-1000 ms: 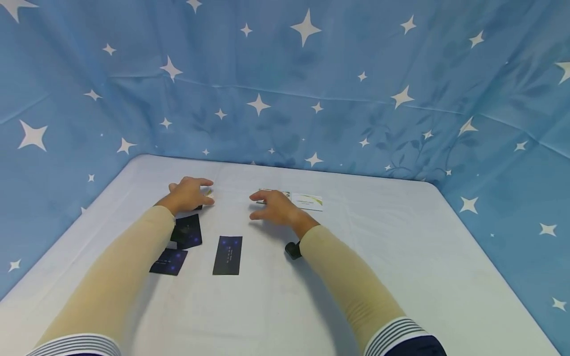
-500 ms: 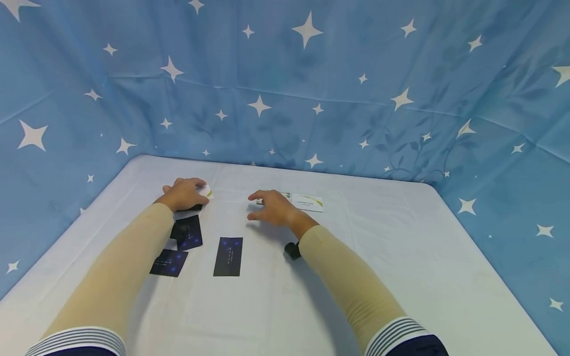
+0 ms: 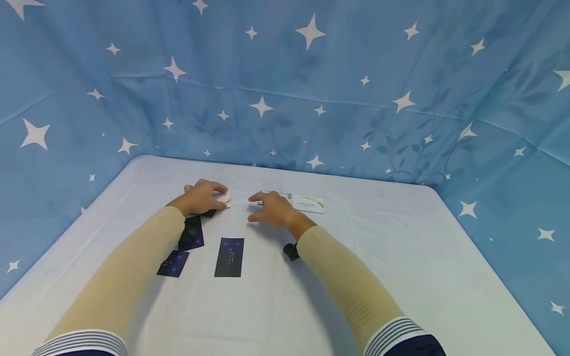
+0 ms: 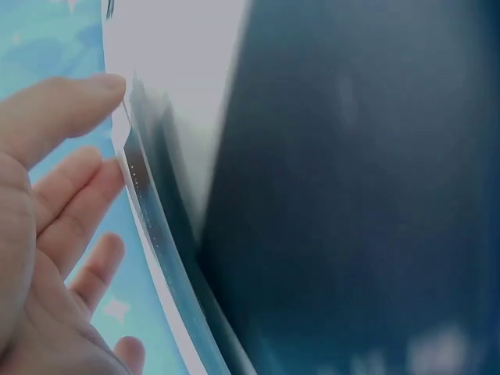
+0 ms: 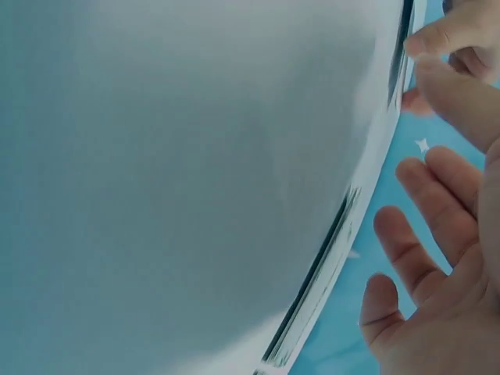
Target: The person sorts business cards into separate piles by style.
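In the head view my left hand [image 3: 202, 196] is at the far left of the table, its thumb and index finger pinching a white card [image 3: 226, 199] with a yellow-green stripe. The hand covers most of that card. Part of a dark card [image 3: 209, 213] shows below the thumb. To the right, my right hand [image 3: 275, 210] has its fingers spread and holds nothing. Partly behind its fingers lies a white card with a green leaf print [image 3: 286, 197]. Beside that lies a white card with a yellow-green curve [image 3: 308, 204]. My right hand [image 5: 437, 258] also looks relaxed in the right wrist view.
Dark blue cards lie nearer me: one at the centre [image 3: 229, 257], one near the left forearm [image 3: 191, 234], and another [image 3: 174, 263] partly under the sleeve's line of sight. A black camera [image 3: 291, 252] sits at the right wrist. A blue starred curtain [image 3: 285, 123] backs the white table [image 3: 378, 237].
My left hand shifts slightly left, then right towards the right hand, and the white card moves right with it. More of the dark card shows on that side. The right hand stays nearly still.
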Tool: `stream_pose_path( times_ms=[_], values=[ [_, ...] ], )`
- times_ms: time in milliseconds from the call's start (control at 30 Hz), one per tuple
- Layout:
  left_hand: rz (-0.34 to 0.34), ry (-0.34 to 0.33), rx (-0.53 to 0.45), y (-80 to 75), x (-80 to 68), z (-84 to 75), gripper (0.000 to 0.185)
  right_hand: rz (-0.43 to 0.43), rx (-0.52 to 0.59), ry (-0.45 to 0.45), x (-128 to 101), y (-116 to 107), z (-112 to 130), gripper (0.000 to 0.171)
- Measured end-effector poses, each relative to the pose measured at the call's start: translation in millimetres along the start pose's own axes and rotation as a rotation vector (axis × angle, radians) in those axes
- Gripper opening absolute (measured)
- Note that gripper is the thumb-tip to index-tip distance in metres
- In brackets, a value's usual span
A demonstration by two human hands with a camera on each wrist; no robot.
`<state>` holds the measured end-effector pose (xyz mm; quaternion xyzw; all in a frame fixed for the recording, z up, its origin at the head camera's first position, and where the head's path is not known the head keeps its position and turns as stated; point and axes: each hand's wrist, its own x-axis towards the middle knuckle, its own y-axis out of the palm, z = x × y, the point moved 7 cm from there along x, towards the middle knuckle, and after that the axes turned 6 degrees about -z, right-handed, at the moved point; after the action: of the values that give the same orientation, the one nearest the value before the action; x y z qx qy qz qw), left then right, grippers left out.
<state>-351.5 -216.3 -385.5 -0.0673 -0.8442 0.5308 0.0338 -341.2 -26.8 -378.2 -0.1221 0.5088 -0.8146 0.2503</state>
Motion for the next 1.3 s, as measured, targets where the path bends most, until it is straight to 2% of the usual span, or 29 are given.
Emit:
stream_pose_path(
  times_ms=[233, 500, 833, 1100, 1300],
  values=[
    [0.042, 0.061, -0.028, 13.3, 1.1, -27.4, 0.057, -0.022, -0.176, -0.006, 7.5, 6.1, 7.7, 0.064],
    [0.056, 0.116, -0.067, 20.0, 0.0, -40.9, 0.057, -0.043, -0.190, 0.009, 11.0, 6.8, 10.0, 0.065],
    [0.046, 0.124, -0.089, 20.4, -4.5, -41.9, 0.056, -0.070, -0.119, 0.006, 11.8, 8.8, 7.1, 0.059],
    [0.101, 0.075, -0.031, 21.3, -6.2, -30.1, 0.062, -0.084, -0.059, 0.014, 10.2, 3.4, 1.8, 0.057],
    [0.113, 0.061, -0.025, 17.3, -8.6, -25.2, 0.061, -0.078, -0.031, 0.029, 7.0, -3.7, -8.2, 0.056]
  ],
)
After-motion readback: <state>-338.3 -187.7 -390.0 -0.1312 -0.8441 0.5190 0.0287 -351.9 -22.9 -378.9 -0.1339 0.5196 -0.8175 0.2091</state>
